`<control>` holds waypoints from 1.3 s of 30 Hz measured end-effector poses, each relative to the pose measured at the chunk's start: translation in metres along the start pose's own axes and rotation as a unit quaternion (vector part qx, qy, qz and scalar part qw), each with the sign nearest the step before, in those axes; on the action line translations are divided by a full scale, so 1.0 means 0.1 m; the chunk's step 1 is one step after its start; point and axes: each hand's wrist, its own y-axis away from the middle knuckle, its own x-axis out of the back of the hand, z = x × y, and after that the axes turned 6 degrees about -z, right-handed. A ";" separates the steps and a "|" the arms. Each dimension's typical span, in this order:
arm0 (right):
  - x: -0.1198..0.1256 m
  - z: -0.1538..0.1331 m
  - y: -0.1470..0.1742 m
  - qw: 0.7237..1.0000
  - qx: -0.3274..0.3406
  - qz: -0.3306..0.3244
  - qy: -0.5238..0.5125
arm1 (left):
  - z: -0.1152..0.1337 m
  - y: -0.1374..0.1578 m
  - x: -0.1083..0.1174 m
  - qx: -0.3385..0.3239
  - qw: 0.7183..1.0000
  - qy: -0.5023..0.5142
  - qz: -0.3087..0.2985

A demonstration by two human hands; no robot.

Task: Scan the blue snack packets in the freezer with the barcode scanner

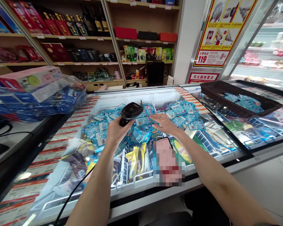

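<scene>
My left hand [118,130] is wrapped round the handle of a black barcode scanner [132,110], its head raised above the freezer's glass top. A cable runs down along my left forearm. Over the blue packets [141,121] my right hand [163,123] reaches with fingers stretched out, a ring on one of them; whether it touches a packet I cannot tell. Many such packets with barcodes lie spread in two groups on the glass. A phone [165,153], its screen blurred out, rests near the front edge below my right hand.
A dark brown basket [240,108] with more blue packets stands at the right. Bagged blue boxes [37,91] are piled at the left. Wire racks and ice-cream packs [138,160] show under the glass. Shelves [85,37] with bottles and boxes line the back.
</scene>
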 end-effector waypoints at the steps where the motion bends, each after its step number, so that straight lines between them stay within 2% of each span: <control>1: -0.02 -0.02 -0.02 1.000 0.007 -0.010 -0.004 | 0.00 0.00 0.00 0.000 1.000 -0.005 0.002; 6: -0.09 0.00 -0.08 0.999 0.011 -0.018 -0.033 | 0.01 -0.01 0.01 0.002 1.000 -0.014 -0.005; 13: -0.04 0.01 -0.06 0.997 -0.051 0.045 -0.038 | 0.04 0.01 0.03 0.007 1.000 -0.022 -0.009; 23: -0.16 0.04 -0.08 0.987 -0.142 0.042 -0.056 | 0.06 0.00 0.02 0.006 0.999 -0.034 -0.022; 29: -0.09 0.11 -0.07 0.970 -0.183 0.096 -0.130 | 0.07 0.00 0.03 0.006 0.999 -0.027 -0.023; 39: -0.03 0.27 -0.04 0.915 -0.201 0.138 -0.322 | 0.06 0.01 0.02 0.005 0.999 -0.021 -0.023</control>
